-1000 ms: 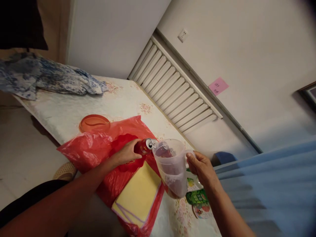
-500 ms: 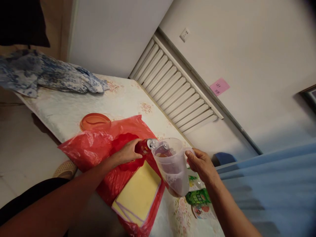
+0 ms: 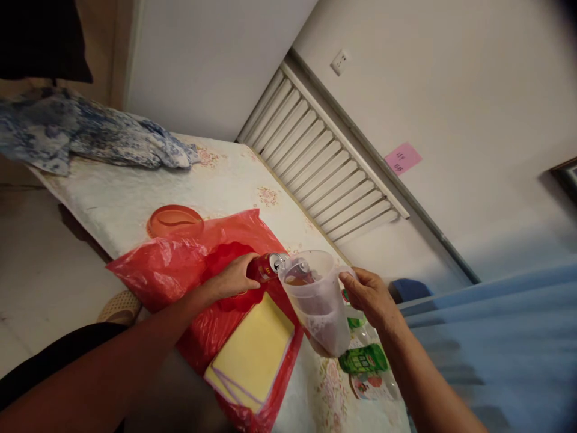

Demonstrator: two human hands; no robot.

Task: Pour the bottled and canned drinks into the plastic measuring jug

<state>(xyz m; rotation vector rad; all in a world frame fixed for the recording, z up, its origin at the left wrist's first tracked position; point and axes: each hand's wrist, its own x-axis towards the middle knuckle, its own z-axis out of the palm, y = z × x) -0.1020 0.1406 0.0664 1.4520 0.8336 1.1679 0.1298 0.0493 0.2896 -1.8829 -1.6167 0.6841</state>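
Note:
My left hand (image 3: 237,273) is closed around a red drink can (image 3: 262,269), whose opened silver top faces the jug. Gripped by its handle in my right hand (image 3: 367,294) is a translucent plastic jug (image 3: 322,310), tilted with its rim towards the can. The can's top and the jug's rim are close together; I cannot tell whether they touch. Brownish liquid shows inside the jug. Beneath my left hand lies a red plastic bag (image 3: 157,264) with a red scalloped container (image 3: 229,249) on it, partly hidden by the hand.
Folded yellow cloths (image 3: 252,349) lie on the bag. An orange-red round lid (image 3: 175,221) sits beside it on the flowered tablecloth (image 3: 238,174). Green-labelled bottles (image 3: 363,359) lie right of the jug. Blue patterned fabric (image 3: 126,141) is at the far left, a radiator (image 3: 324,156) behind the table.
The jug and my right hand have shifted very slightly, with the jug a little more tilted. My left hand and the can stay almost where they were.

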